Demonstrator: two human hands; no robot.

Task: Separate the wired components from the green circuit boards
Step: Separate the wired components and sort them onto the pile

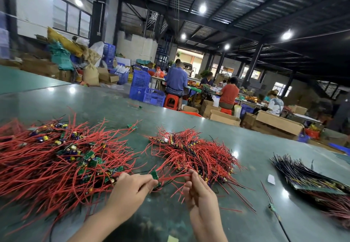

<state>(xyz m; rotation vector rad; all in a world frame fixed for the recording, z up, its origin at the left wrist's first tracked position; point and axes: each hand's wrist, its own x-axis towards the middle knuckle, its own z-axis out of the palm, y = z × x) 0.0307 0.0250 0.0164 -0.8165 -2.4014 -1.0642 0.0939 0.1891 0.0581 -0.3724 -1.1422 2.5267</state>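
Three wire heaps on table (pixel 113 97); left hand (pixel 130 186) pinches green board (pixel 155 175), right hand (pixel 197 190) pinches red wire (pixel 176 177).

A factory hall where electronics are sorted by hand.

A dark steel-beamed roof (pixel 236 1) with round lamps spans a wide open floor. At twelve o'clock, workers (pixel 176 81) sit on red plastic stools (pixel 171 101) at long tables; blue plastic crates (pixel 141 85) stand just left of them. Stuffed sacks (pixel 62 52) and cardboard boxes (pixel 278 122) are stacked at ten and two o'clock. The near green worktable (pixel 94 99) bears heaps of red-wired green circuit boards (pixel 62 156), from nine round to one o'clock.
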